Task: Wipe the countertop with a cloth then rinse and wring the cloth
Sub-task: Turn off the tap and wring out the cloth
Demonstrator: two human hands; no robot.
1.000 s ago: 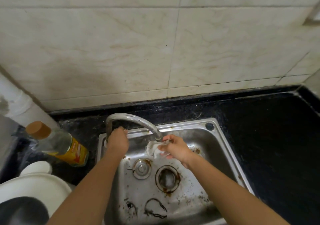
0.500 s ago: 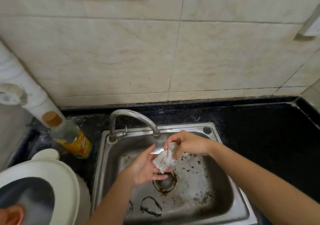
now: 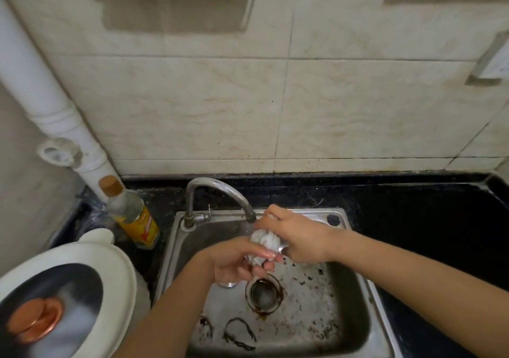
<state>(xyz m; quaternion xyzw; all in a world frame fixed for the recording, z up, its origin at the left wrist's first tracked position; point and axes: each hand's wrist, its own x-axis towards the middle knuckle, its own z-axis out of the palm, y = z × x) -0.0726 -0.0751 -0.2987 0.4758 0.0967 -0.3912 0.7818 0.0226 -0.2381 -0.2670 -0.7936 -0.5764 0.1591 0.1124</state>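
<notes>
A small white cloth (image 3: 264, 243) is bunched into a wad between both hands, just below the spout of the curved metal faucet (image 3: 220, 192). My left hand (image 3: 237, 261) grips its lower end, fingers curled around it. My right hand (image 3: 297, 236) closes over its upper end from the right. Both hands hover over the stained steel sink (image 3: 355, 316), above the drain (image 3: 263, 295). Whether water runs from the spout I cannot tell. The black countertop (image 3: 413, 220) lies to the right of the sink.
A bottle with a yellow label and brown cap (image 3: 129, 211) stands left of the sink. A white appliance lid with a dark top and copper knob (image 3: 60, 297) fills the lower left. A white pipe (image 3: 46, 104) runs down the tiled wall.
My left hand left the faucet base and came under the cloth; both hands now clasp the cloth, which is more tightly bunched. The camera has tilted up.
</notes>
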